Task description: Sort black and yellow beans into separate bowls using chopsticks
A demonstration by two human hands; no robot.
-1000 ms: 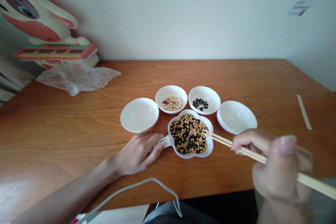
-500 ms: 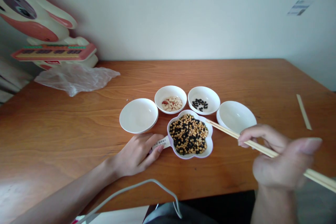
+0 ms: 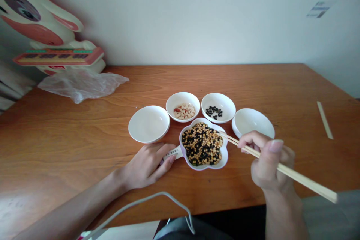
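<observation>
My left hand (image 3: 150,163) is closed around the handle of a flower-shaped white dish (image 3: 224,156) with a lilac rim. Black and yellow beans (image 3: 201,144) are mixed together inside it. In my right hand (image 3: 270,159) is a pair of wooden chopsticks (image 3: 302,181), their tips at the dish's right inner edge by the beans. I cannot make out a bean between the tips. Behind the dish, one white bowl (image 3: 182,97) has pale peanut pieces (image 3: 185,111) and another bowl (image 3: 218,98) has black beans (image 3: 214,112).
Bare white bowls stand at the left (image 3: 149,123) and right (image 3: 253,122) of the row. A thin wooden strip (image 3: 325,120) lies far right. Back left are a clear plastic bag (image 3: 84,84) and a cow-shaped toy keyboard (image 3: 59,56). A white cable (image 3: 160,194) crosses the front edge.
My right hand has moved left and a little down, bringing the chopstick tips from the dish's rim to just inside it. My left hand stays on the handle.
</observation>
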